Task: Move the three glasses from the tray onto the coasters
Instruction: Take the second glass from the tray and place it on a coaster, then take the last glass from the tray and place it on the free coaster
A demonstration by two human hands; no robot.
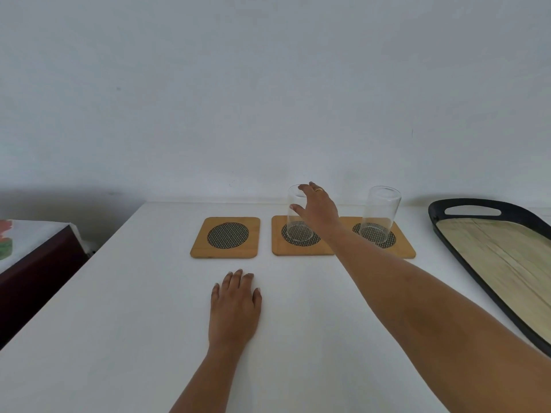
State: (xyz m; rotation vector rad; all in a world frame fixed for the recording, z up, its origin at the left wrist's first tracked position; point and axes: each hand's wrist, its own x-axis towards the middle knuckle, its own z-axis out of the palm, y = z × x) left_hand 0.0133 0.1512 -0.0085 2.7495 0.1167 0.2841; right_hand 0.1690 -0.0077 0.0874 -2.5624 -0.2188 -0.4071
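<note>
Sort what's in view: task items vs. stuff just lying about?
Job items:
- middle glass, on the middle coaster, right hand on it
- right glass on the right coaster
- left coaster, bare
- tray, no glass visible on it

Lying about:
- left hand, flat on the table
- dark furniture with cloth, left

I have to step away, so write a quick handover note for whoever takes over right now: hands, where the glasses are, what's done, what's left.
Right hand: around the middle glass, which stands on the middle coaster; grip or release, cannot tell.
Left hand: flat on the table, empty.
Right glass: on the right coaster.
Left coaster: bare.
Tray: no glass on the visible part; third glass not in view.
Done: two glasses placed.
Left: find the third glass and set it on the left coaster.
</note>
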